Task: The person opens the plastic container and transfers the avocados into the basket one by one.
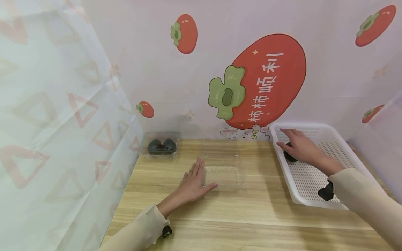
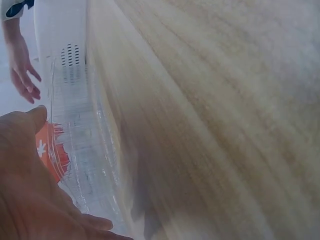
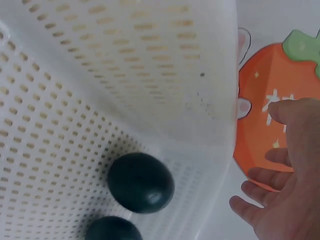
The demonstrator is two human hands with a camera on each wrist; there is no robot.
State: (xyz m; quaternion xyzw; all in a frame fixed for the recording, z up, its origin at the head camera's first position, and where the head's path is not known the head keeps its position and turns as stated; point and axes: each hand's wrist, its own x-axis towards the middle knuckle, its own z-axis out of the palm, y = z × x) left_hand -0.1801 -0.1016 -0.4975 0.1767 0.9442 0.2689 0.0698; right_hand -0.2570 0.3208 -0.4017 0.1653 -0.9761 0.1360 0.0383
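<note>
An open clear plastic clamshell box [image 1: 223, 177] lies on the table, with my left hand [image 1: 192, 186] at its left side, fingers straight and thumb spread toward its near edge. In the left wrist view, the box's clear wall [image 2: 82, 145] stands beside that hand. Over the far left part of a white perforated basket [image 1: 293, 195] is my right hand [image 1: 299, 148], fingers extended and holding nothing. Two smooth, dark green egg-shaped things show in the right wrist view: one egg-shaped thing [image 3: 141, 182] whole, the other [image 3: 114, 230] cut off by the frame.
At the back left stands another clear plastic box [image 1: 144, 152] with two dark egg-shaped things [image 1: 161, 147] inside. A pale sheet [image 1: 62, 122] borders the table's left side. Behind the table hangs a backdrop [image 1: 150, 69] printed with persimmons.
</note>
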